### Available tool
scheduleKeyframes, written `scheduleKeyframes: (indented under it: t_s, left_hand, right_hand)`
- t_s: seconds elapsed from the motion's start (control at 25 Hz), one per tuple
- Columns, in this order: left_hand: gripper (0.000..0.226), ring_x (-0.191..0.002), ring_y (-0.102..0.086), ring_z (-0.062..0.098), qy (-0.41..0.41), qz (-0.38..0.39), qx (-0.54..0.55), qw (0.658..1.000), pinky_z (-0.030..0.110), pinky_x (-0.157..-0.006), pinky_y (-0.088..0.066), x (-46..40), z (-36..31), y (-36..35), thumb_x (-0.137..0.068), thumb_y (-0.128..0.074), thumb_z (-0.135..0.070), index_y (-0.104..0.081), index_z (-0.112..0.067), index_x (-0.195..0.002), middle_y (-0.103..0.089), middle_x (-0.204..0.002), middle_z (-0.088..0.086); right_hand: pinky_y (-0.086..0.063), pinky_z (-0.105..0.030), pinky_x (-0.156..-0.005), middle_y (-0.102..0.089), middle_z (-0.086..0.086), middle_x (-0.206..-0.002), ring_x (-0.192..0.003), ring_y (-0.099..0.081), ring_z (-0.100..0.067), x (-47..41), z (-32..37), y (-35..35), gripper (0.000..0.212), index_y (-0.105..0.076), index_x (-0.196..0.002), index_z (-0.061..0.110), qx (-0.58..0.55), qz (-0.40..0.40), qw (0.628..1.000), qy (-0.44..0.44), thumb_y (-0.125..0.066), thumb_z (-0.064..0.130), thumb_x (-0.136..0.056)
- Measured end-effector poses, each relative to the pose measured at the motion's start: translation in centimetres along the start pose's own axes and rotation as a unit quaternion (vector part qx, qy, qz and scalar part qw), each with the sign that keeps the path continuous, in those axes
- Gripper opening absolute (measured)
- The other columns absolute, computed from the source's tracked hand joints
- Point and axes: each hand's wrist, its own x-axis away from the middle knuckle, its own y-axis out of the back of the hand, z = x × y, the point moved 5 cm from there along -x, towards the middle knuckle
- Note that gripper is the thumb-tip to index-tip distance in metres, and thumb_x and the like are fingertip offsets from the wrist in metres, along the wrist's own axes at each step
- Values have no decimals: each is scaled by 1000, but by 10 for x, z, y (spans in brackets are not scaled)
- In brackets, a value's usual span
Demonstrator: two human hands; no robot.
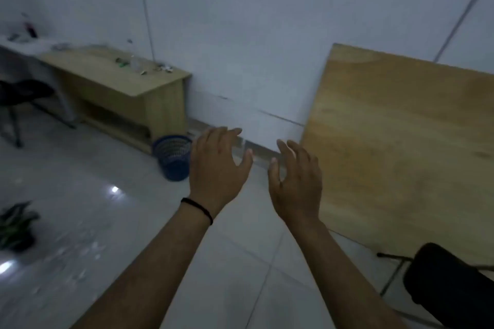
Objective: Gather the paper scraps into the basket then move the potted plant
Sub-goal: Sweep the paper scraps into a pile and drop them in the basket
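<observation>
Both hands, the left hand [217,165] and right hand [296,181], reach forward mid-frame, fingers spread, holding nothing. The blue basket [173,157] stands on the floor just left of the left hand. The potted plant [16,226] sits at the lower left edge, with blurred paper scraps [77,256] beside it.

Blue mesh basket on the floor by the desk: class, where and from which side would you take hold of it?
Grip the open top rim of the blue mesh basket, coming from above. It stands upright with its mouth up, and the desk blocks its far side. Both hands are empty.
</observation>
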Motion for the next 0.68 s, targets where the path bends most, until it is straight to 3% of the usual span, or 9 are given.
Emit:
scheduleKeyframes:
  t_s: [0.28,0.48,0.68]
  left_hand:
    - [54,-124,-50,28,146,31,-123,981,49,-107,-38,67,165,35,-88,-49,-50,-57,-17,-131,-62,-127,6]
    - [58,-130,-45,29,219,35,-176,959,50,-110,-35,97,267,77,-88,-46,-52,-53,-20,-136,-57,-134,6]
    - [59,-127,-47,28,298,19,-204,932,49,-108,-37,118,344,117,-88,-44,-55,-51,-22,-137,-58,-133,5]
  right_hand:
    - [-47,-45,-102,-59,-9,-138,-125,-54,-29,52,121,-129,49,-59,-137,16,-64,157,983,75,-40,42,-100]
    - [-49,-45,-100,-58,-11,-139,-125,-54,-29,71,212,-207,49,-56,-141,17,-102,212,963,132,-43,41,-100]
    - [-49,-47,-102,-54,-9,-144,-128,-52,-29,81,290,-267,55,-51,-144,19,-131,275,936,177,-33,47,-100]
